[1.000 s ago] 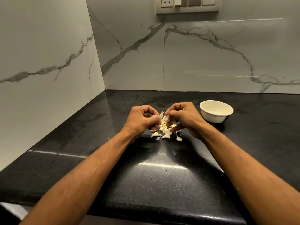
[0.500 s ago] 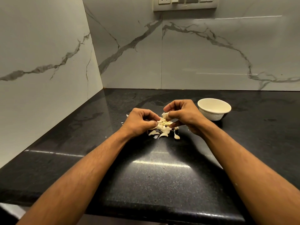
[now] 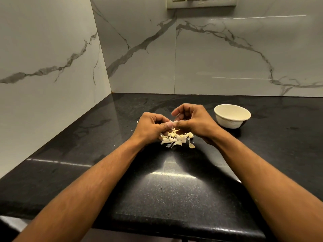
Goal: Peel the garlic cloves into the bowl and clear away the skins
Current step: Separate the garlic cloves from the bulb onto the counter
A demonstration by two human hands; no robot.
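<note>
My left hand (image 3: 151, 128) and my right hand (image 3: 193, 120) meet fingertip to fingertip above the black counter. Between them they pinch a small garlic clove (image 3: 173, 122), mostly hidden by the fingers. Right under the hands lies a pile of pale garlic skins and cloves (image 3: 176, 139); one piece (image 3: 191, 145) lies apart at its right. A cream bowl (image 3: 232, 116) stands to the right of my right hand; its inside is not visible from here.
The black stone counter (image 3: 174, 186) runs into a corner of marble-look walls at left and back. A few tiny skin flakes (image 3: 132, 130) lie left of my left hand. A switch plate (image 3: 201, 2) is high on the back wall.
Both hands have stayed over the pile, shifting their fingers on the clove; the fingertips have come closer together. The camera has tilted down slightly. The bowl has not moved.
</note>
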